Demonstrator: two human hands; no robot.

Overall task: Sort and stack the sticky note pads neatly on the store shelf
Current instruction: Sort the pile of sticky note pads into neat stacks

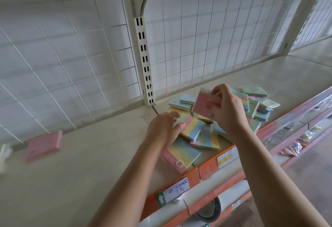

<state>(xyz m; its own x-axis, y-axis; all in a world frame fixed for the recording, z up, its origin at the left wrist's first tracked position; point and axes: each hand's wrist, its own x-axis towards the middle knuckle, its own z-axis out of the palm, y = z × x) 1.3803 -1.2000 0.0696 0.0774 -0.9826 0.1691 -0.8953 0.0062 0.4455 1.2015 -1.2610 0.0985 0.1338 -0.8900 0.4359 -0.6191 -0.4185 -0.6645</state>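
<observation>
A loose pile of sticky note pads [251,104] in pink, yellow, blue and green lies on the cream shelf [89,164] near its front edge. My right hand [226,108] holds a pink pad [203,103] lifted and tilted above the pile. My left hand [165,127] reaches down with fingers spread, its fingertips touching a striped pink-yellow-blue pad [193,128]. Another striped pad [181,153] lies by the shelf edge under my left wrist. A single pink pad [44,145] lies apart at the far left of the shelf.
A white wire grid back panel [71,65] and a slotted upright post [144,61] stand behind the shelf. The orange front rail [208,169] carries price labels. Lower shelves with packaged goods [296,142] show at the right.
</observation>
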